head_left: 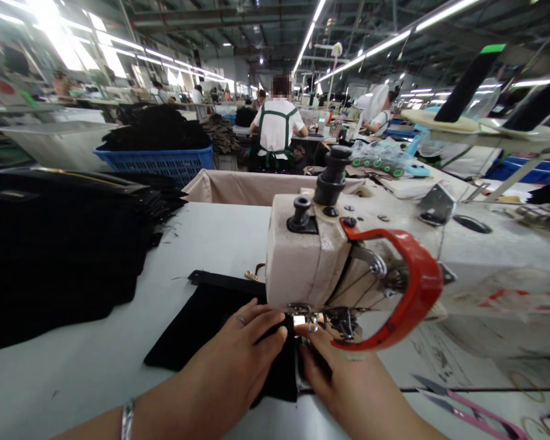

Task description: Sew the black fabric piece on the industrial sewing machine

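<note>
Fingers (261,333) of left hand (238,360) spread flat, pressed down on one piece of black fabric (197,324), ring on one finger, silver bangle (127,418) at the wrist. Fingers (314,360) of right hand (348,385) laid together on the same fabric just right of the needle area, tips tucked under the machine head, so exact grip cannot tell. Both hands close, nearly touching, either side of the presser foot (309,321).

One black fabric piece flat on the white desk (201,238), its far edge running under the head of one cream sewing machine (316,256); small brass fitting (252,275) at the fabric's far edge. One red curved guard (412,287) on the machine's face; two black knobs (332,174) on top.

One tall stack of black pieces (59,244) at left on the desk, well apart from the hands. One blue basket (158,162) heaped with dark goods behind it. One beige cloth-lined bin (247,186) beyond the desk. One pair of pink-handled thread snips (467,409) at lower right, near the right forearm.

Two seated persons farther back: one in white top with green straps (277,131), one in white (378,113) to the right.
</note>
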Action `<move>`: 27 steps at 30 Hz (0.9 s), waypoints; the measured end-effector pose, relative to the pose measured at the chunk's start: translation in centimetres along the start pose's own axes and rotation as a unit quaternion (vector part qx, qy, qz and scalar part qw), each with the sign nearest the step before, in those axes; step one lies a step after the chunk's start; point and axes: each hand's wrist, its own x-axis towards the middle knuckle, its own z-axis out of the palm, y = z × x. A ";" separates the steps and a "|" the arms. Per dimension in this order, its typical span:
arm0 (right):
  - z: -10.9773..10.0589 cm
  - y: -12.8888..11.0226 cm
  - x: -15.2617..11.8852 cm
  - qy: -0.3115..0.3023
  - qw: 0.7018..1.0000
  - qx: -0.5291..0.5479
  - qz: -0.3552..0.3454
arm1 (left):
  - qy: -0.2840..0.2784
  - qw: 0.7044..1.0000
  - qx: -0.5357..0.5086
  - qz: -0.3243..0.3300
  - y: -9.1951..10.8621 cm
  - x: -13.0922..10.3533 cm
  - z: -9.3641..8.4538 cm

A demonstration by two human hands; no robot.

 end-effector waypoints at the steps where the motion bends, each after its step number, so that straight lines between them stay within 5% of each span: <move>1: 0.0 0.0 0.0 -0.004 1.000 -0.004 -0.009 | 0.002 1.000 -0.002 0.001 0.0 0.0 0.1; 14: -0.5 -0.4 0.8 0.007 1.000 0.015 -0.024 | -0.026 1.000 -0.013 -0.003 -0.5 -0.1 -0.3; 27: -0.1 -0.1 0.3 -0.031 0.999 0.010 0.017 | 0.008 0.996 -0.086 -0.032 -0.5 0.4 -0.7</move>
